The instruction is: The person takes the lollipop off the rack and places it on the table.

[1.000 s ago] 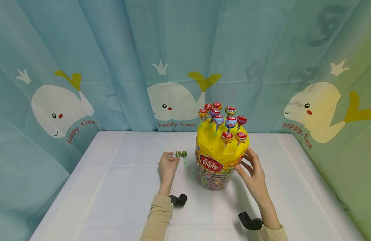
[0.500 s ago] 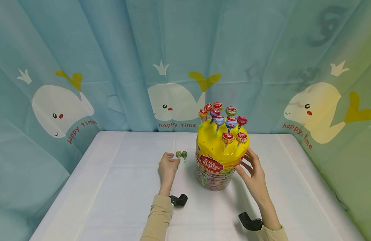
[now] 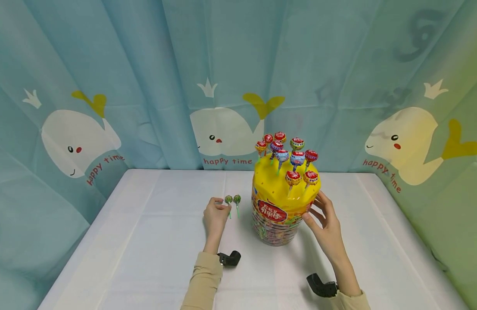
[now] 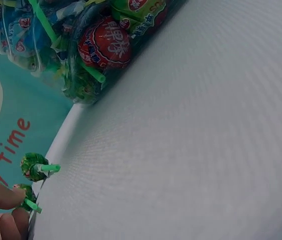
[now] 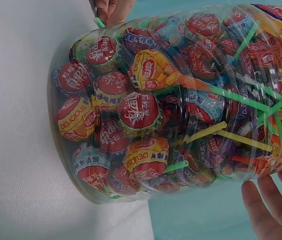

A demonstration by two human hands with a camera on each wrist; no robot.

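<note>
With thumb and finger my left hand pinches a green-wrapped lollipop by its stick, low over the white table. A second green lollipop is just to its right; both have green sticks, also visible in the left wrist view. My right hand rests its fingertips and thumb against the right side of a big clear jar, near its yellow lid. Several wrapped lollipops stand upright in the lid. Through the jar wall the right wrist view shows many more lollipops packed inside.
The white table runs back to a blue-green curtain printed with whales and lettering, which also closes off both sides. A black wrist camera is strapped to the left wrist, another to the right.
The lollipop in my left hand has shifted slightly left, so a wider gap shows between it and the second one. The right hand and jar hold still.
</note>
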